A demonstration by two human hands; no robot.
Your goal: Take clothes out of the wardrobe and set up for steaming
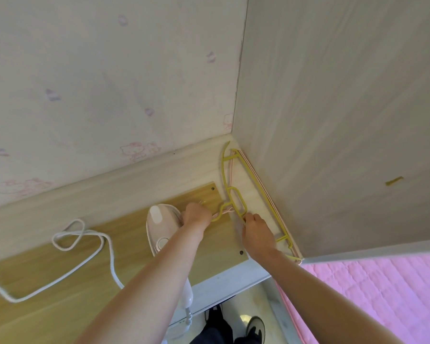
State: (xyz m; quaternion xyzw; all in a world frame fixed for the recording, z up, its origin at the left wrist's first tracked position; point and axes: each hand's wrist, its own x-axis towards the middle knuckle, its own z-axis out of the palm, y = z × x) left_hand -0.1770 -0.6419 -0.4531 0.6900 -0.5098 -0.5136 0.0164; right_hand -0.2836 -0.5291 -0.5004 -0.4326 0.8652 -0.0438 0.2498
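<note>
Two bare hands reach forward over a wooden worktop point(60, 281) at the centre of the frame. Left hand point(196, 216): fingers curled round the hook ends of the hangers, a yellow hook and pale pink ones gathered together in its grip. Right hand point(257, 230): fingers curled, pinching the lower edge of the yellow hanger point(236, 202) near its central loop. The yellow hanger lies flat at centre right, its long bar running along the base of a pale panel point(345, 120) that fills the right of the frame; pink hangers point(271, 204) lie under and beside it, touching that panel.

A steamer point(159, 224) in pale pink and white lies on the worktop just left of the left hand, partly hidden by the left forearm; whether the hand touches it cannot be told. Its white cord point(85, 239) loops across the worktop at lower left. Wallpaper point(97, 83) with faint pink cartoon prints covers the upper left. A pink quilted bed point(382, 294) occupies the lower right corner. A shoe point(256, 328) and dark trouser legs show on the floor at bottom centre.
</note>
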